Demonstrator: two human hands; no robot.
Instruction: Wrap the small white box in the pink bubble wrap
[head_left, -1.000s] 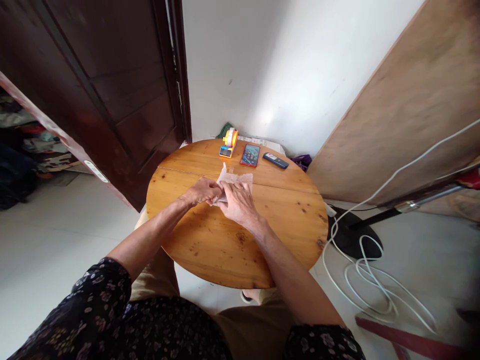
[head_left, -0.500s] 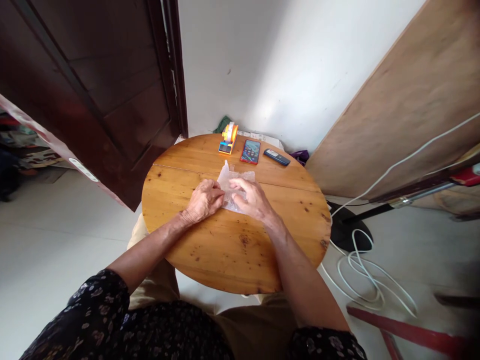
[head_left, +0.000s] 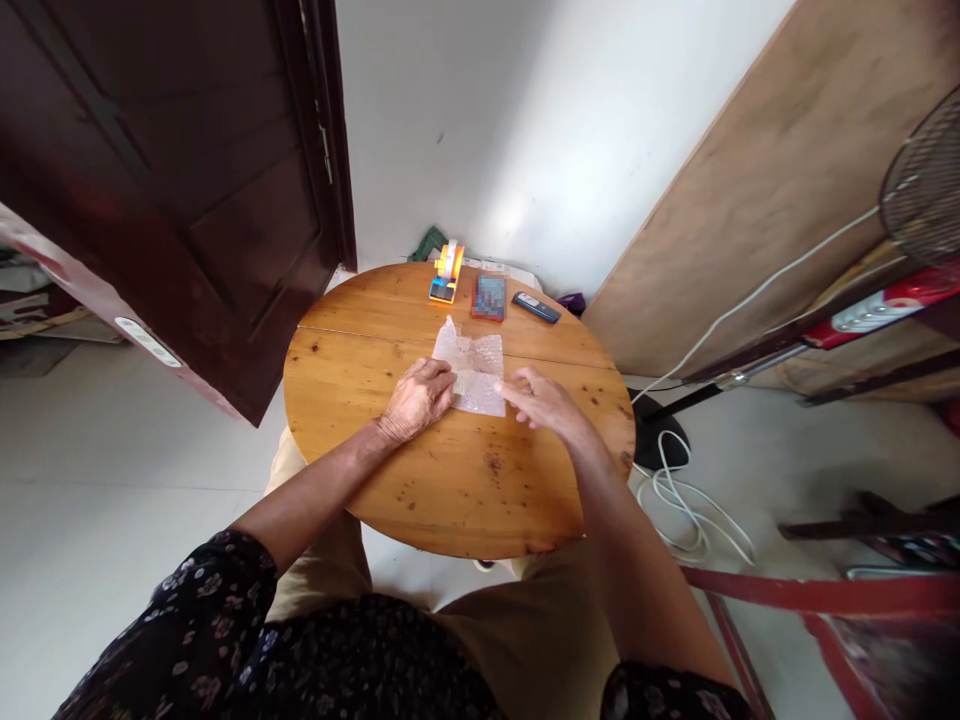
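A small sheet of clear bubble wrap [head_left: 474,368] lies in the middle of the round wooden table [head_left: 420,480]. My left hand [head_left: 417,398] rests curled on the sheet's left edge, its fingers pressing it down. Just right of the sheet, my right hand [head_left: 546,401] hovers with fingers stretched out and apart, holding nothing, the fingertips close to the sheet's right edge.
At the table's far edge stand an orange tape dispenser [head_left: 445,272], a smartphone [head_left: 489,296] and a dark remote [head_left: 535,307]. A dark door [head_left: 172,170] is on the left, a leaning board [head_left: 757,190] on the right. White cable [head_left: 686,510] and a fan stand lie on the floor.
My right hand has come off the bubble wrap and moved right, its fingers spreading. The sheet now lies flatter and more in view. My left hand stays on its left edge.
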